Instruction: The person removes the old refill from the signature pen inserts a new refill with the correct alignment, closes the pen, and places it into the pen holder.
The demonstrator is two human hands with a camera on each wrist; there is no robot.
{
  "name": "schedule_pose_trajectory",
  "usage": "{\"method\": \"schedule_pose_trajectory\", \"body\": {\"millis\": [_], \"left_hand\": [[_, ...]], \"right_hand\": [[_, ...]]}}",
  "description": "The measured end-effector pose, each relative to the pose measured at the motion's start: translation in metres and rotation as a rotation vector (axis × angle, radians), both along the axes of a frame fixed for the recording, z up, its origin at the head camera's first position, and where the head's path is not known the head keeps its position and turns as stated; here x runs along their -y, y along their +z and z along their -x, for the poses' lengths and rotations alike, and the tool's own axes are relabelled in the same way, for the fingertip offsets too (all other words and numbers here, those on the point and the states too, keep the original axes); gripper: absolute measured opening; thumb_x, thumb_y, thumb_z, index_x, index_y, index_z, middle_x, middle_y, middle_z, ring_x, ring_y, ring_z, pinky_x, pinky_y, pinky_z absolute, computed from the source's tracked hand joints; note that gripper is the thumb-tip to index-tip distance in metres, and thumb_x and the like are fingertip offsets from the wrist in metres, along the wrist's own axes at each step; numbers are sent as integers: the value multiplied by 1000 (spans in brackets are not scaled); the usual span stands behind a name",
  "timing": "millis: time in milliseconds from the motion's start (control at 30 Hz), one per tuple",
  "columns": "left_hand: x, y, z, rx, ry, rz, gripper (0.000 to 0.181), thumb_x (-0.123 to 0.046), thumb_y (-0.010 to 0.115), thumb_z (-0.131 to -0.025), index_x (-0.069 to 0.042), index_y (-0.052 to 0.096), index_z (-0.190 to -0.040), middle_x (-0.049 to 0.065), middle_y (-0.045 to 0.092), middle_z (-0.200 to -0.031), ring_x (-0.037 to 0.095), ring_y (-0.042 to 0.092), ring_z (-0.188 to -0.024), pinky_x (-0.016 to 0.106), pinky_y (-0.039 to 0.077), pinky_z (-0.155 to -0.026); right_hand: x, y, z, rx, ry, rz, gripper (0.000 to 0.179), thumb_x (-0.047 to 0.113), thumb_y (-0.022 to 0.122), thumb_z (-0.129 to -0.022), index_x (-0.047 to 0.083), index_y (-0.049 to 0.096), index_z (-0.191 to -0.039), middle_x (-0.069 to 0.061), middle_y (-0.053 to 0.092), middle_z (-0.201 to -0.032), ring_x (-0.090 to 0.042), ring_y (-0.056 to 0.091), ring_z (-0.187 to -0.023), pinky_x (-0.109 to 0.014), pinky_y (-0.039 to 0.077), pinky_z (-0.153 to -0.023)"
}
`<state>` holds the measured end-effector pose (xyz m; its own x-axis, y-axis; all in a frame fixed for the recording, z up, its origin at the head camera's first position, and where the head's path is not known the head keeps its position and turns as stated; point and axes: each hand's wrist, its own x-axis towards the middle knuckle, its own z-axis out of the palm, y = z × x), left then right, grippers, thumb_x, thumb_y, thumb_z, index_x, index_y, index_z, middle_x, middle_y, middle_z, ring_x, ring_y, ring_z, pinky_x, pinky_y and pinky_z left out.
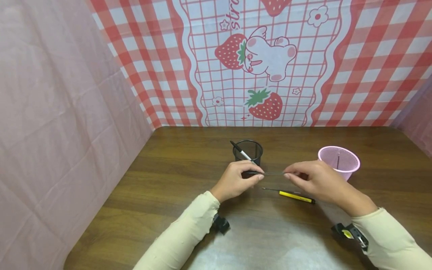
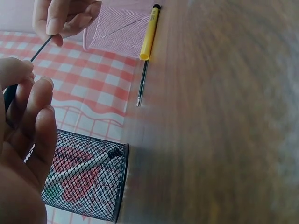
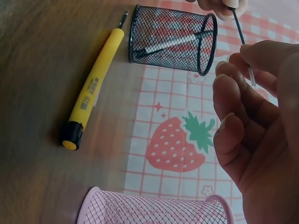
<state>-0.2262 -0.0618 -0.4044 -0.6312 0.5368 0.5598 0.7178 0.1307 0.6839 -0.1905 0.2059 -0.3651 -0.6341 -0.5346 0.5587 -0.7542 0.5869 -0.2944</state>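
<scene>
My left hand (image 1: 239,179) pinches a slim black pen piece (image 2: 9,95), mostly covered by the fingers. A thin dark pen refill (image 1: 274,173) spans the gap between my two hands. My right hand (image 1: 318,182) pinches it between thumb and fingers, and its clear tail end (image 3: 252,77) pokes out past them in the right wrist view. Whether the refill sits inside the black piece is hidden by the left fingers. Below the hands, on the table, lies a yellow pen barrel (image 1: 295,196) with a refill (image 2: 143,81) sticking out of one end.
Behind my left hand stands a black mesh cup (image 1: 255,147) with a white and black marker (image 1: 244,153) leaning in it. Beyond my right hand is a pink mesh cup (image 1: 347,173) holding a thin dark stick (image 1: 338,159). The wooden table (image 1: 189,150) meets a strawberry-print cloth behind.
</scene>
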Motion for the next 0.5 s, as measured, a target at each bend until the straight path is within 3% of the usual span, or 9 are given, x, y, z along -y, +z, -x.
{"method": "schedule_pose_trajectory", "body": {"millis": [167, 500], "left_hand": [[0, 0, 0, -16, 4, 13, 13, -12, 73, -93, -3, 75, -103, -3, 65, -87, 0, 62, -63, 21, 55, -66], [-1, 0, 0, 17, -3, 6, 14, -11, 73, -93, -1, 74, -103, 0, 67, -90, 1, 63, -63, 23, 56, -64]], "right_hand": [[3, -2, 0, 23, 0, -22, 19, 7, 79, -85, 21, 75, -97, 19, 63, -77, 5, 50, -60, -14, 42, -53], [7, -5, -1, 24, -8, -23, 20, 5, 77, -84, 17, 74, -99, 19, 61, -76, 5, 51, -61, -17, 45, -53]]}}
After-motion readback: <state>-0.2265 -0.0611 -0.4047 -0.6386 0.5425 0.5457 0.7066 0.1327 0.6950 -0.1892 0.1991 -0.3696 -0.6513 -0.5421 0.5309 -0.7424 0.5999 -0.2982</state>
